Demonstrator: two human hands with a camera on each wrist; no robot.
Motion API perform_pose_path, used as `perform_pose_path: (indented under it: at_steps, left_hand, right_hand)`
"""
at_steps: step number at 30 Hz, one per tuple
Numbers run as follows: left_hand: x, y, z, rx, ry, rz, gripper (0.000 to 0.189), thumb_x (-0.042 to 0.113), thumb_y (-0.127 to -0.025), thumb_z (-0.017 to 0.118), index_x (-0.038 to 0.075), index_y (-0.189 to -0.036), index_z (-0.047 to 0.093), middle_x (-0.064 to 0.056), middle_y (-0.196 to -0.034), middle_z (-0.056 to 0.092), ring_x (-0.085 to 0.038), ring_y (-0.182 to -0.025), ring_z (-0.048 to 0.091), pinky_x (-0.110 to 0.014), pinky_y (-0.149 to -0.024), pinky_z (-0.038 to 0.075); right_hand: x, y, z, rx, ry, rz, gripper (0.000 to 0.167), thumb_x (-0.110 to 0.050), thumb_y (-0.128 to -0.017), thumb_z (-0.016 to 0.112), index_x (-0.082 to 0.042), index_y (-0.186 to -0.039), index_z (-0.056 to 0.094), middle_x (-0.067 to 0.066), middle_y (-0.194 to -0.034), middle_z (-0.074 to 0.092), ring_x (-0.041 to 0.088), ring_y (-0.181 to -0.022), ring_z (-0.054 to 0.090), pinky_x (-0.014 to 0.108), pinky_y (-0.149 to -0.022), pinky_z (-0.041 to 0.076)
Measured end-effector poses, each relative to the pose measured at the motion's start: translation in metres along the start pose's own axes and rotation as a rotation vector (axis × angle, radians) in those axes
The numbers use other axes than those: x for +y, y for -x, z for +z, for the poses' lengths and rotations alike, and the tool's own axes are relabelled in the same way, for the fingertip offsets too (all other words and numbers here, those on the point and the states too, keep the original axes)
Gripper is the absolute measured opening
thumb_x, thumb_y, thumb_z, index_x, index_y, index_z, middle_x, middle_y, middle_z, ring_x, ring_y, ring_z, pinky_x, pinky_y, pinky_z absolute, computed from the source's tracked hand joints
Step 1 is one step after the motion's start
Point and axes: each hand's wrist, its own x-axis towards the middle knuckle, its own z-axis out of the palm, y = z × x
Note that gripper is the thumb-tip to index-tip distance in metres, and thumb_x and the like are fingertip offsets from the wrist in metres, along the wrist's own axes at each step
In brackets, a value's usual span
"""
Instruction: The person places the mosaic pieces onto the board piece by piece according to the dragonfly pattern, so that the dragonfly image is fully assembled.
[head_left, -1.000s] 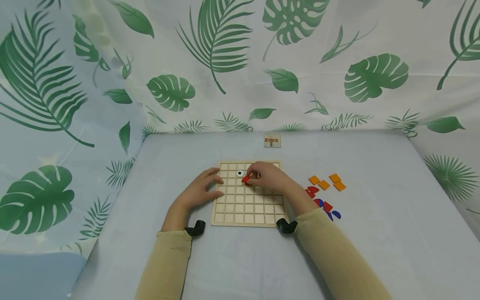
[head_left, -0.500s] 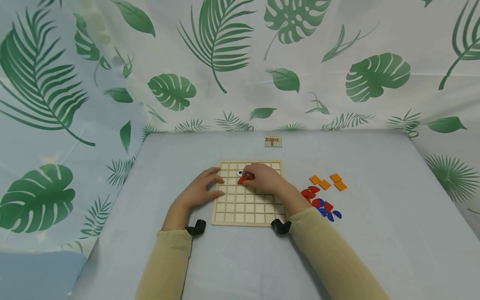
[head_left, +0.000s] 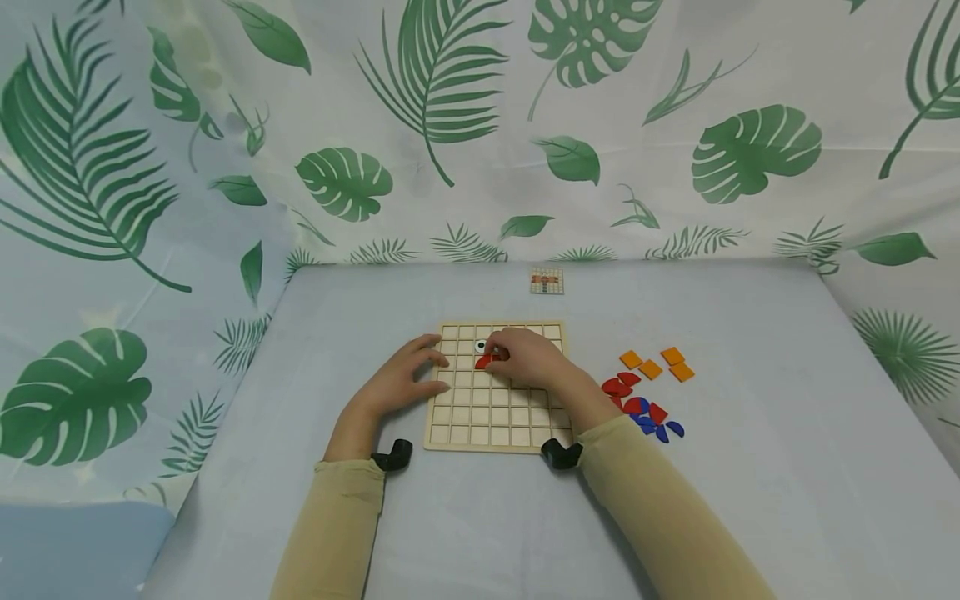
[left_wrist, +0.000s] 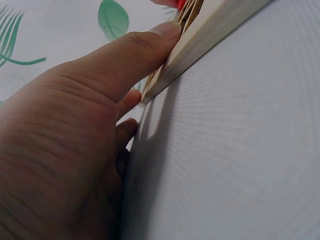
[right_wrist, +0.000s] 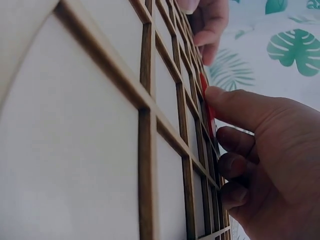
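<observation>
A light wooden board (head_left: 480, 417) with a raised square grid lies on the table. My right hand (head_left: 528, 358) is over its upper middle, pinching a small red tile with a curved edge (head_left: 482, 362). In the right wrist view, the thumb of my right hand (right_wrist: 270, 145) touches the red tile (right_wrist: 209, 122) low against the grid. Part of the tile is hidden by the fingers. A white tile with a black dot (head_left: 481, 345) sits in a square just above. My left hand (head_left: 397, 379) rests at the board's left edge, fingers spread and thumb on the rim.
To the right of the board lie several orange square tiles (head_left: 650, 369), several red tiles (head_left: 617, 387) and several blue curved tiles (head_left: 675, 429). A small card with a printed grid pattern (head_left: 547, 281) lies behind the board. Leaf-print cloth (head_left: 465, 208) hangs around the table.
My right hand has shifted slightly left with the red tile, then stayed nearly still over the last half second. My left hand has kept its place.
</observation>
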Motion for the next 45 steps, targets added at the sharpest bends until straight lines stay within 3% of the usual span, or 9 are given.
perform_pose_path:
  at_steps: [8,19,30,35,45]
  left_hand:
    - [-0.001,0.000,0.001,-0.001,-0.006,0.001,0.034,0.039,-0.088,0.074,0.024,-0.116,0.062,-0.002,-0.161,0.031,-0.028,-0.151,0.025,-0.050,-0.122,0.026]
    - [-0.001,-0.001,0.001,0.006,-0.014,0.004,0.034,0.039,-0.088,0.074,0.023,-0.116,0.062,-0.002,-0.160,0.032,-0.029,-0.151,0.026,-0.050,-0.122,0.027]
    - [-0.001,0.000,0.001,0.007,-0.017,0.007,0.032,0.038,-0.089,0.074,0.023,-0.115,0.061,-0.004,-0.160,0.032,-0.030,-0.150,0.026,-0.051,-0.121,0.027]
    - [0.000,-0.001,0.002,0.012,-0.015,0.008,0.033,0.038,-0.089,0.074,0.023,-0.115,0.061,-0.004,-0.160,0.032,-0.030,-0.150,0.026,-0.052,-0.121,0.027]
    - [0.001,0.000,0.002,0.016,-0.041,0.001,0.033,0.039,-0.088,0.074,0.023,-0.114,0.061,-0.004,-0.160,0.033,-0.030,-0.150,0.026,-0.050,-0.121,0.027]
  right_hand:
    - [0.000,0.000,0.002,-0.002,0.007,0.005,0.023,-0.034,-0.093,0.069,-0.023,-0.113,0.065,-0.006,-0.089,0.060,0.013,-0.077,0.054,0.029,-0.067,0.044]
    - [-0.001,0.002,0.002,-0.018,0.040,0.007,0.024,-0.035,-0.095,0.065,-0.034,-0.119,0.068,-0.006,-0.105,0.061,0.015,-0.090,0.058,0.034,-0.080,0.050]
    - [0.005,0.001,0.000,-0.010,-0.021,-0.014,0.022,-0.032,-0.096,0.064,-0.026,-0.117,0.068,-0.004,-0.110,0.064,0.015,-0.095,0.059,0.036,-0.086,0.051]
    - [0.007,0.011,-0.012,0.013,-0.087,-0.027,0.021,-0.026,-0.097,0.063,-0.020,-0.116,0.069,-0.003,-0.103,0.066,0.015,-0.091,0.058,0.034,-0.082,0.050]
    - [0.025,0.050,-0.048,0.077,-0.067,-0.020,0.024,-0.029,-0.096,0.065,-0.015,-0.115,0.070,-0.001,-0.096,0.063,0.016,-0.081,0.054,0.032,-0.071,0.047]
